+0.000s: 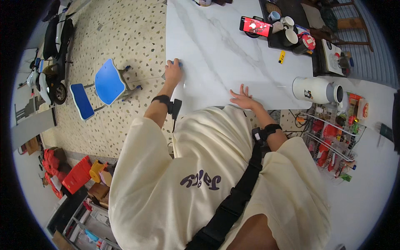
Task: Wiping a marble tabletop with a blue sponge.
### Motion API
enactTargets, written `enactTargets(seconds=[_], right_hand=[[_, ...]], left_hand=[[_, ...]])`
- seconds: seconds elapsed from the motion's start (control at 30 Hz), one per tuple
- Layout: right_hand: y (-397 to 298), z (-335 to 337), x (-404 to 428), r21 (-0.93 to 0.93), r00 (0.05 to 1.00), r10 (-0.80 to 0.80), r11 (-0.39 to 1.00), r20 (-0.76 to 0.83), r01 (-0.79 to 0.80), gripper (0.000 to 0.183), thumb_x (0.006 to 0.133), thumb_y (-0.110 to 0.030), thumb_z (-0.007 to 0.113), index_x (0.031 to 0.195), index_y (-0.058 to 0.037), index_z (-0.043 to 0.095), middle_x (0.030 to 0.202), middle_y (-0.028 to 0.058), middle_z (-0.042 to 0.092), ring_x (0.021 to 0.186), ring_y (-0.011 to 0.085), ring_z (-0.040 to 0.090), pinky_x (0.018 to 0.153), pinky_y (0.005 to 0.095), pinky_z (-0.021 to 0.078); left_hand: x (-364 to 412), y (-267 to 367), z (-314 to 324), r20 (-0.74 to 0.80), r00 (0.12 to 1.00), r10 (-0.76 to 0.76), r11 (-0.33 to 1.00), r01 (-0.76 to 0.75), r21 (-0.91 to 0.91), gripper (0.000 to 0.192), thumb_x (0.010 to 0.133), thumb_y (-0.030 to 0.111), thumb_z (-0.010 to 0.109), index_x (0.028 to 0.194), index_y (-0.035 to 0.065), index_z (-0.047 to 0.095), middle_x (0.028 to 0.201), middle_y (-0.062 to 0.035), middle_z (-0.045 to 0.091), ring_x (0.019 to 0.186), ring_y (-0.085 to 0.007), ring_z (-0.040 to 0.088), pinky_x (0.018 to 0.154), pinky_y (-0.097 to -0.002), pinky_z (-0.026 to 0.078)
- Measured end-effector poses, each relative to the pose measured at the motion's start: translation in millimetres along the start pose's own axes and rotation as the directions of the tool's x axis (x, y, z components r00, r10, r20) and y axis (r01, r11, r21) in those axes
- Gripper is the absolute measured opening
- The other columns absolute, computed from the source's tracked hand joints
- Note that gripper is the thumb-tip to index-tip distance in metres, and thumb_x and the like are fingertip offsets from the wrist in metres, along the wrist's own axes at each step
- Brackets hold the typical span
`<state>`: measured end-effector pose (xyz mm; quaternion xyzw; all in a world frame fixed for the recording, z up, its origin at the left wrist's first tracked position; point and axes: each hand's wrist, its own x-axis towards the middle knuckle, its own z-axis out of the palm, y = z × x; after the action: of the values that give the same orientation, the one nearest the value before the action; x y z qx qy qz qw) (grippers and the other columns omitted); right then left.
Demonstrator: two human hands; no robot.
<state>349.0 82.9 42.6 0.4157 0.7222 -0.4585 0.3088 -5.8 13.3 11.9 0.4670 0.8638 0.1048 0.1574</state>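
Observation:
My left hand (173,72) is at the left edge of a white marble-patterned table (218,47), its fingers curled over a small blue thing (180,64) that mostly hides beneath them; what it is I cannot tell. Near the table's front edge rests my right hand (243,99), its fingers spread and nothing in it. A phone (256,27) with a lit red screen stands on a holder toward the back right. To its right, a yellow object (282,57) lies on the tabletop. A cream-coloured container with a grey neck (312,90) lies in view at the table's right side.
Several cups (291,37) crowd a dark tray (273,45) at the back right. A wire rack (331,125) with packets stands beyond the table's front right corner. On the speckled floor at left is a blue chair (110,82); a scooter (54,72) stands farther left.

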Motion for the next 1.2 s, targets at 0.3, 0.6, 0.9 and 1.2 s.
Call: enactTargets(seconds=[0.3, 0.6, 0.9, 1.2], right_hand=[[0.2, -4.0, -1.1, 0.011, 0.999, -0.016, 1.0, -0.032, 0.016, 0.068, 0.085, -0.061, 0.043, 0.145, -0.0348, 0.022, 0.15, 0.0162, -0.02, 0.135, 0.0372, -0.025, 0.106, 0.0599, -0.0028], [-3.7, -4.2, -5.0, 0.014, 1.0, -0.003, 1.0, -0.003, 0.003, 0.071, 0.083, -0.062, 0.046, 0.144, -0.0352, 0.022, 0.15, 0.0165, -0.02, 0.136, 0.0378, -0.023, 0.107, 0.06, -0.0031], [-0.6, -4.5, 0.9, -0.043, 1.0, 0.008, 0.999, 0.013, -0.007, 0.071, 0.084, -0.062, 0.044, 0.145, -0.0347, 0.019, 0.149, 0.0182, -0.022, 0.134, 0.0389, -0.026, 0.106, 0.0592, -0.0012], [-0.6, -5.4, -0.1, -0.032, 0.999, -0.028, 0.999, 0.021, 0.029, 0.071, 0.085, -0.06, 0.046, 0.146, -0.0336, 0.019, 0.149, 0.0182, -0.023, 0.134, 0.0395, -0.026, 0.106, 0.0609, -0.0018]], left_hand=[[-92.8, -5.1, -8.8, 0.245, 0.936, 0.252, 0.964, -0.266, 0.027, 0.036, 0.079, 0.004, 0.053, 0.114, 0.0109, 0.045, 0.109, -0.0229, 0.045, 0.096, -0.0458, 0.052, 0.078, -0.0517, 0.048], [0.4, -3.9, 1.6, 0.029, 0.999, 0.028, 0.998, -0.03, 0.06, 0.034, 0.083, 0.014, 0.054, 0.115, 0.0079, 0.042, 0.112, -0.0276, 0.044, 0.097, -0.048, 0.051, 0.082, -0.0512, 0.047], [13.0, -3.8, -4.5, 0.098, 0.995, 0.004, 0.995, -0.014, 0.096, 0.03, 0.089, 0.018, 0.048, 0.117, 0.0071, 0.04, 0.11, -0.0299, 0.043, 0.093, -0.0506, 0.053, 0.077, -0.0529, 0.048], [-73.4, -11.5, -2.0, 0.083, 0.995, 0.059, 0.998, -0.056, -0.029, 0.036, 0.083, 0.011, 0.057, 0.117, 0.0088, 0.044, 0.107, -0.0248, 0.045, 0.096, -0.0456, 0.052, 0.081, -0.0501, 0.045]])
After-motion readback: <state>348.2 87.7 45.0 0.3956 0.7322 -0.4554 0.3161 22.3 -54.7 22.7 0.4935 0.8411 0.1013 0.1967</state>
